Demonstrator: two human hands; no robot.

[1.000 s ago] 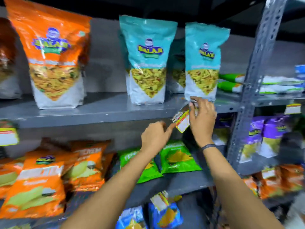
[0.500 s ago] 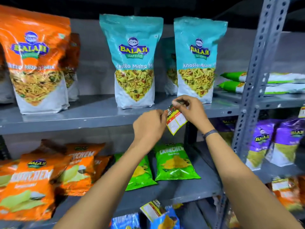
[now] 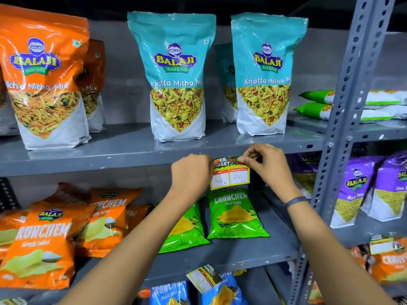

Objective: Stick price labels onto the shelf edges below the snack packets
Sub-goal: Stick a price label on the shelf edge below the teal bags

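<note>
A yellow and red price label [image 3: 230, 177] with handwritten 40 and 20 hangs flat against the front edge of the grey upper shelf [image 3: 110, 160], below the two teal snack packets [image 3: 177, 75]. My left hand [image 3: 191, 172] pinches the label's left top corner. My right hand [image 3: 267, 165] pinches its right top corner. Both hands hold the label level at the shelf edge. The label's upper strip is partly hidden by my fingers.
An orange packet [image 3: 41, 80] stands at the left of the upper shelf. Green Crunchem packets [image 3: 233, 213] and orange ones [image 3: 44, 241] lie on the lower shelf. Another label [image 3: 203, 278] hangs on the lower shelf edge. A perforated grey upright [image 3: 348, 119] stands at the right, purple packets [image 3: 354, 190] beyond it.
The label has turned from tilted to level and moved up to the shelf edge. Both hands now grip its top corners.
</note>
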